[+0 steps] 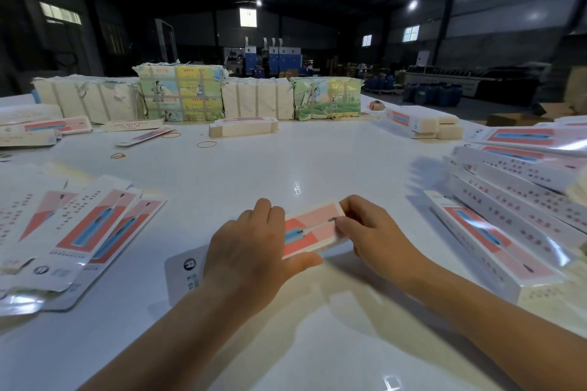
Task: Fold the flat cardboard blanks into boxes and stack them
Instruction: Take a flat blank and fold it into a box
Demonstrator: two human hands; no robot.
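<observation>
Midway through — folded boxes [495, 232] stacked right of the box in hand [313, 232], flat blanks [92, 232] waiting to its left, left hand [251, 251] curled round its middle, right hand [371, 228] pinching its far end — plenty left.

long white cardboard box with a pink and blue printed panel [313, 230]: its middle lies under the left hand [251, 251], so only the near white end and the far pink end show; whether the far flap is tucked in cannot be told.
right hand [376, 228]: its fingertips curl over the box's far end, hiding that edge.
fan of flat white and pink cardboard blanks [79, 232]: cut off by the left edge; print too small to read.
row of folded white boxes [514, 197]: runs off the right edge, with its far corner blurred.
paper-wrapped bundles [181, 94]: printed figures too small to make out.
</observation>
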